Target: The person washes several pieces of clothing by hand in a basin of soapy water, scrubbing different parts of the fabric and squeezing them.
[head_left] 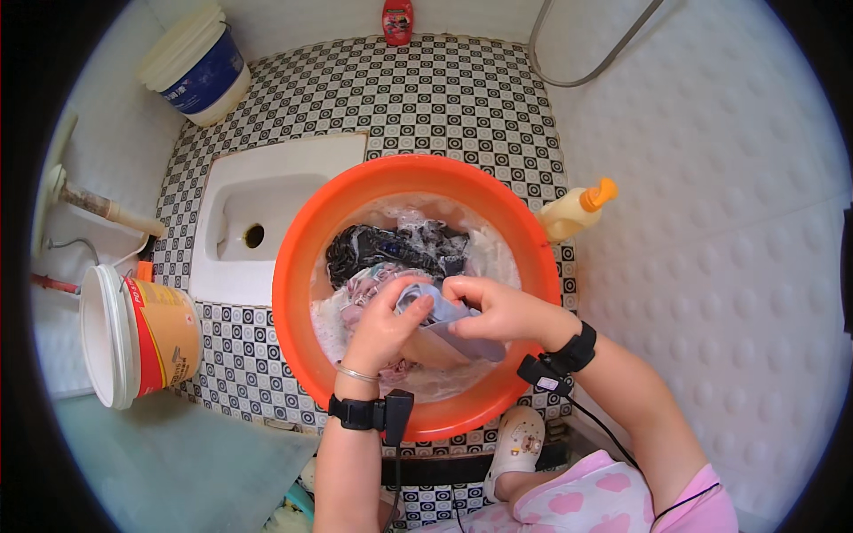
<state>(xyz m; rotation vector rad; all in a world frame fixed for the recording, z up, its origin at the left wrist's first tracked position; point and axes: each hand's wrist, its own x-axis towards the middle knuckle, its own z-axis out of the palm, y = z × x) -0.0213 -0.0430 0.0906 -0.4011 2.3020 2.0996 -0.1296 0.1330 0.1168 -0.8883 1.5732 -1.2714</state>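
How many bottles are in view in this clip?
2: a red bottle by the far wall, and a cream pump bottle with an orange top just right of the orange basin. Others could be hidden behind the basin.

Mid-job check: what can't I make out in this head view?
In the head view:
Grey-blue cloth: full shape, partly covered by the left hand and right hand.
Orange tub: bottom, hidden by clothes and suds.
Squat toilet: lower right part, blocked by the tub.
Hose: ends, cut off by the top edge.
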